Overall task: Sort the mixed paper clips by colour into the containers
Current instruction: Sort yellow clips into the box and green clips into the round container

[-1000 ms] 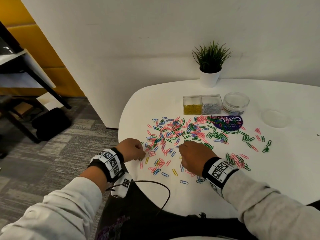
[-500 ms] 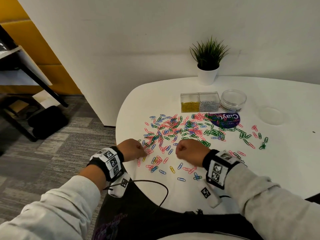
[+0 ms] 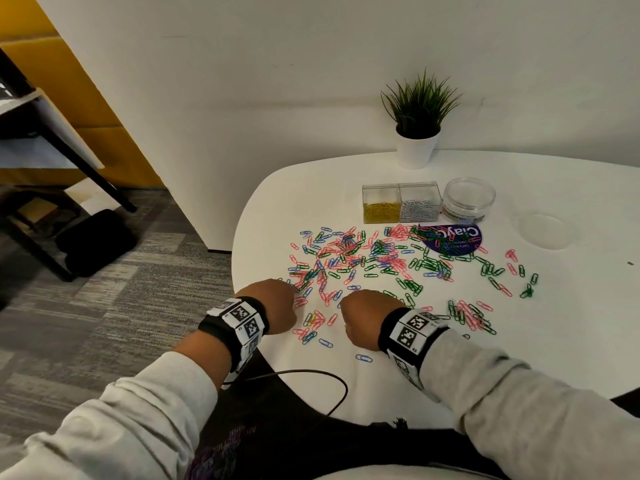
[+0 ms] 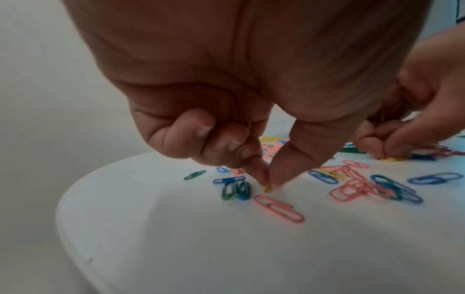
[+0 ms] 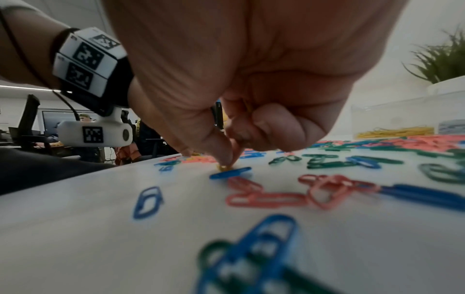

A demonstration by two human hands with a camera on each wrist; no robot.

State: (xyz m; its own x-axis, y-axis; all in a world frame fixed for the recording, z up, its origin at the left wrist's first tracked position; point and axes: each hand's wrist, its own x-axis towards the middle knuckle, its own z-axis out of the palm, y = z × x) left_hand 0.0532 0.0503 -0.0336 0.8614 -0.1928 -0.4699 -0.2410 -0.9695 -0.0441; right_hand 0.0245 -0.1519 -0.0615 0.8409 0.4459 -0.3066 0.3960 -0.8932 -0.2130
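Note:
Pink, blue and green paper clips (image 3: 374, 261) lie scattered over the white table (image 3: 571, 323), with a few yellow ones among them. My left hand (image 3: 277, 303) is at the near left of the spread; its thumb and forefinger pinch a yellow clip (image 4: 267, 187) at the table surface. More yellow shows inside its curled fingers (image 4: 216, 139). My right hand (image 3: 363, 317) is beside it and pinches another yellow clip (image 5: 222, 166) against the table. A clear box of yellow clips (image 3: 381, 211) and a clear box of silver clips (image 3: 420, 209) stand at the back.
A round clear jar (image 3: 469, 199) stands right of the boxes, its lid (image 3: 549, 231) lying further right. A purple sticker (image 3: 453, 237) sits under some clips. A potted plant (image 3: 417, 133) is at the wall. The table's near-left edge (image 4: 75, 218) is close to my left hand.
My right hand has drawn back towards me and left, from the pile's middle to the near clips. My left hand has stayed at the near left of the spread.

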